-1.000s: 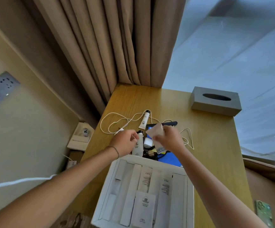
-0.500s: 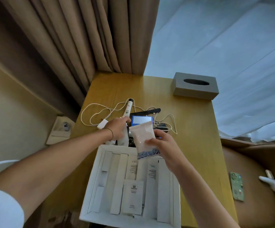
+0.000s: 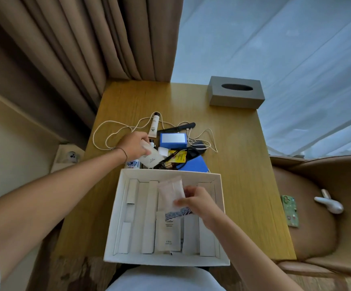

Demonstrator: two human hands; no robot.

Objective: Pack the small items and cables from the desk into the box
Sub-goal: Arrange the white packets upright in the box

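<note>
Over the white box [image 3: 220, 206], we should lay the translucent packet [image 3: 170, 195] pinched in our right hand [image 3: 197, 203] flat, while our left hand [image 3: 133, 144] grips a sachet [image 3: 152, 158].

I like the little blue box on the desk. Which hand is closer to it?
Left. The left hand is just beside the blue box, among the clutter. The right hand is nearer the person, over the white box.

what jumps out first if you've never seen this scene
The open white box at the desk's near edge, where the right hand lowers a pale sachet inside. Just beyond it, the left hand grips a white packet over a clutter of items and a looping white cable.
</note>
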